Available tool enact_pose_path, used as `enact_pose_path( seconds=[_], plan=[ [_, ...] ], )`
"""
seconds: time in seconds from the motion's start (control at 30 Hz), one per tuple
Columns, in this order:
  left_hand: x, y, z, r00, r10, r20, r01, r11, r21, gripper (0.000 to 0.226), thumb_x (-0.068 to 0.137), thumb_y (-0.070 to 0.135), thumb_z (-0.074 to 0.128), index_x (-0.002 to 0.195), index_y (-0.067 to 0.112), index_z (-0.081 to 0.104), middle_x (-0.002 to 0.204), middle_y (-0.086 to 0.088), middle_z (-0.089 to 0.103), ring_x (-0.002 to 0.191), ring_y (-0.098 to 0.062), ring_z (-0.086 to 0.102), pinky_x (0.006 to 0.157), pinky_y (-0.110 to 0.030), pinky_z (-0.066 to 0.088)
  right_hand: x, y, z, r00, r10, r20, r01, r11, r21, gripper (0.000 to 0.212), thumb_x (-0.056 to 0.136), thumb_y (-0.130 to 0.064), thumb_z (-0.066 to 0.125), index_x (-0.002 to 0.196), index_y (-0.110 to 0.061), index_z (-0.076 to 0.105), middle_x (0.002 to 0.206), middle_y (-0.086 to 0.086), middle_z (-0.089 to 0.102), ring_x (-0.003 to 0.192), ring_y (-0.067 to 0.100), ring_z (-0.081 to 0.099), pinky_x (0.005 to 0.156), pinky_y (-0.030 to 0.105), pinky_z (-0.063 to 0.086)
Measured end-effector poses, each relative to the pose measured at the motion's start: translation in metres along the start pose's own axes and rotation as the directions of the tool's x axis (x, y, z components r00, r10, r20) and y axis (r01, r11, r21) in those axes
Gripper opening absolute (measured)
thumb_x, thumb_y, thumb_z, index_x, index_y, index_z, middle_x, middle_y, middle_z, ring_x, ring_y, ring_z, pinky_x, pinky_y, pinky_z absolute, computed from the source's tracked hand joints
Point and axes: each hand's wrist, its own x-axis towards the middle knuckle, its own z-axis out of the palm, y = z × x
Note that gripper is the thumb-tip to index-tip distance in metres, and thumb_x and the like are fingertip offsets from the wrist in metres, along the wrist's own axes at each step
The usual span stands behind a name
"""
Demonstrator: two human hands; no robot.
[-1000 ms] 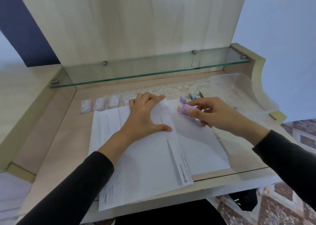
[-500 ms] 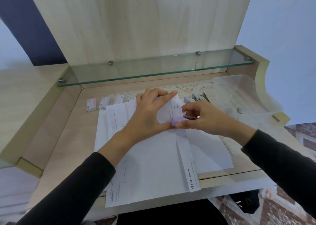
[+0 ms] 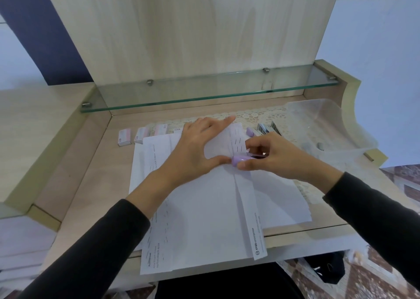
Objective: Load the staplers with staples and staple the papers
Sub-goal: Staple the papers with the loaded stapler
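A stack of white papers (image 3: pixel 204 210) lies on the wooden desk (image 3: pixel 75 185). My left hand (image 3: pixel 193 148) presses flat on the papers and lifts their far corner with its fingers. My right hand (image 3: pixel 268 156) grips a small lilac stapler (image 3: pixel 238 159), whose jaw sits over the lifted corner beside my left thumb. More staplers (image 3: pixel 261 130), lilac, blue and grey, lie behind my right hand. Small boxes of staples (image 3: pixel 141 135) stand in a row at the far left of the papers.
A clear plastic tray (image 3: pixel 322 126) sits at the far right on a lace mat (image 3: pixel 254 114). A glass shelf (image 3: pixel 204 89) runs above the desk's back. The papers overhang the desk's front edge (image 3: pixel 306 242). A raised wooden ledge borders the left.
My right hand has carried the lilac stapler left onto the papers' far corner. My left hand's fingers have curled up and lifted that corner.
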Motion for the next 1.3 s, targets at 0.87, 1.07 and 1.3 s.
enact_pose_path(
  seconds=[0.87, 1.07, 1.3],
  plan=[
    [0.006, 0.013, -0.004, 0.939, -0.269, -0.215, 0.200, 0.934, -0.295, 0.015, 0.076, 0.011, 0.072, 0.091, 0.012, 0.072, 0.090, 0.016, 0.063, 0.084, 0.018, 0.055, 0.078, -0.002, 0.039, -0.004, -0.007, 0.005, 0.999, -0.018, -0.035, 0.016, 0.998, -0.059, 0.046, 0.069, -0.023, 0.077, 0.056, -0.005, 0.036, 0.059, 0.009, 0.027, 0.056, 0.014, 0.022, 0.050, 0.008, 0.027],
    [0.005, 0.012, -0.004, 0.939, -0.256, -0.229, 0.186, 0.940, -0.288, 0.016, 0.075, 0.014, 0.072, 0.092, 0.013, 0.072, 0.090, 0.015, 0.063, 0.085, 0.017, 0.055, 0.079, -0.002, 0.039, -0.004, -0.009, 0.008, 0.998, -0.039, -0.044, 0.037, 0.998, -0.058, 0.052, 0.069, -0.021, 0.077, 0.053, -0.012, 0.028, 0.054, 0.000, 0.022, 0.054, 0.011, 0.019, 0.047, 0.011, 0.025],
    [0.007, 0.012, -0.004, 0.945, -0.224, -0.237, 0.156, 0.949, -0.273, 0.017, 0.074, 0.020, 0.071, 0.091, 0.014, 0.073, 0.087, 0.016, 0.063, 0.081, 0.016, 0.056, 0.078, -0.005, 0.040, -0.003, -0.010, 0.006, 0.998, -0.041, -0.043, 0.039, 0.999, -0.036, 0.044, 0.071, -0.014, 0.076, 0.056, -0.005, 0.035, 0.056, 0.008, 0.023, 0.055, 0.013, 0.017, 0.062, -0.004, 0.030]
  ],
)
